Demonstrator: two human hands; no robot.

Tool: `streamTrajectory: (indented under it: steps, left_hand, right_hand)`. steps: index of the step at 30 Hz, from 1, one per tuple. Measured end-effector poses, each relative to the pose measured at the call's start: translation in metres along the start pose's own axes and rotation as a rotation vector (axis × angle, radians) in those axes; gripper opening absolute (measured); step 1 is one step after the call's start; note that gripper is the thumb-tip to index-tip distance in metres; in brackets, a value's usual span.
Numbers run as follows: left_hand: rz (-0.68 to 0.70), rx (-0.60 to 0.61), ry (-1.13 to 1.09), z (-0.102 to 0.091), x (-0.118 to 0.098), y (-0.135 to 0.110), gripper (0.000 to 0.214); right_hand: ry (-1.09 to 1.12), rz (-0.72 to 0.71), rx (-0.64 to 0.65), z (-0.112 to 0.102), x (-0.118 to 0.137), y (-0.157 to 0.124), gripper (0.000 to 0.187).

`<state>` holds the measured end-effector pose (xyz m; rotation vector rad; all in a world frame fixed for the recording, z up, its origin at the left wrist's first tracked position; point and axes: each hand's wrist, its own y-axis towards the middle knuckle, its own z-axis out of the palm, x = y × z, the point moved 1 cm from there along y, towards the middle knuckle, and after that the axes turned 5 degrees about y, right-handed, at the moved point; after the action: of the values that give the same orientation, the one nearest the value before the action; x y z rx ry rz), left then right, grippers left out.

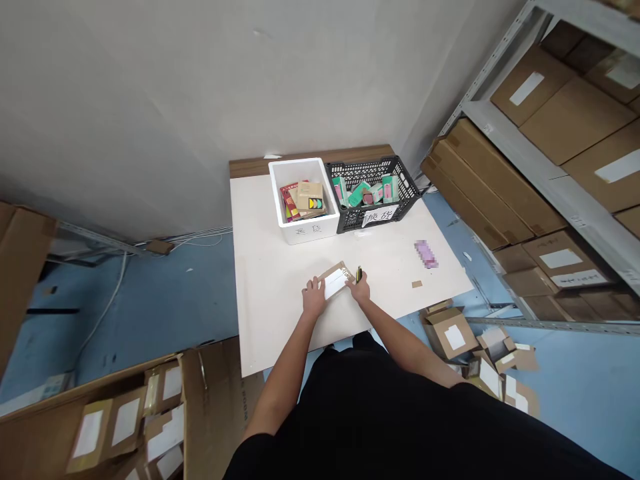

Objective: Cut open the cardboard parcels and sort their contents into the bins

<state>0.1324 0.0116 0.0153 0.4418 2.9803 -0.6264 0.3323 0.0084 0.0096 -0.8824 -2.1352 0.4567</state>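
A small flat cardboard box (331, 275) with a white label lies at a slant on the white table (270, 300). My left hand (314, 297) grips its left end, fingers bent over the edge. At the box's right end is my right hand (361, 289), closed around a black and yellow box cutter (359, 274) that points up and away from me. The right fingertips also touch the box near its label. Whether the cutter's blade is out is too small to see.
Behind the box stand a white bin (310, 231) of small packages and a black crate (350, 221) of green-and-pink boxes. A purple blurred item (426, 254) and a brown scrap (417, 284) lie to the right. Shelves of cartons (575, 120) flank the right; a big carton (183, 413) sits lower left.
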Motion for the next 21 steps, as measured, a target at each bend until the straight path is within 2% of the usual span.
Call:
streamTrajectory:
  steps: [2,4,7,9,11,13,15,18,21]
  left_hand:
    - [0.011,0.003,0.0,0.003,0.002,-0.013,0.059]
    - [0.085,0.029,-0.013,0.006,0.005,-0.022,0.055]
    - [0.168,0.025,-0.017,0.004,0.012,-0.022,0.066]
    - [0.218,0.015,-0.001,0.0,0.014,-0.012,0.079]
    - [0.315,0.031,0.015,-0.005,0.011,0.002,0.088]
    - [0.43,0.061,0.026,-0.007,0.005,0.016,0.09]
    - [0.485,0.092,0.038,-0.005,-0.003,0.026,0.091]
    - [0.407,0.09,0.056,0.005,-0.014,0.026,0.089]
    - [0.174,-0.003,0.042,0.015,-0.026,0.014,0.076]
  right_hand:
    - [0.005,0.029,0.005,-0.002,0.02,0.016,0.095]
    - [0.017,0.03,0.023,-0.007,0.037,0.028,0.094]
    - [0.086,-0.047,-0.009,-0.012,0.043,0.031,0.092]
    - [0.106,-0.087,-0.049,-0.014,0.03,0.019,0.092]
    - [0.054,-0.11,-0.058,-0.013,0.007,-0.001,0.092]
    - [-0.033,-0.143,-0.046,-0.011,-0.02,-0.023,0.094]
    - [-0.109,-0.166,-0.006,-0.009,-0.041,-0.037,0.094]
    - [-0.144,-0.122,0.028,-0.012,-0.048,-0.033,0.099]
    - [-0.128,-0.087,-0.012,-0.021,-0.024,-0.006,0.109]
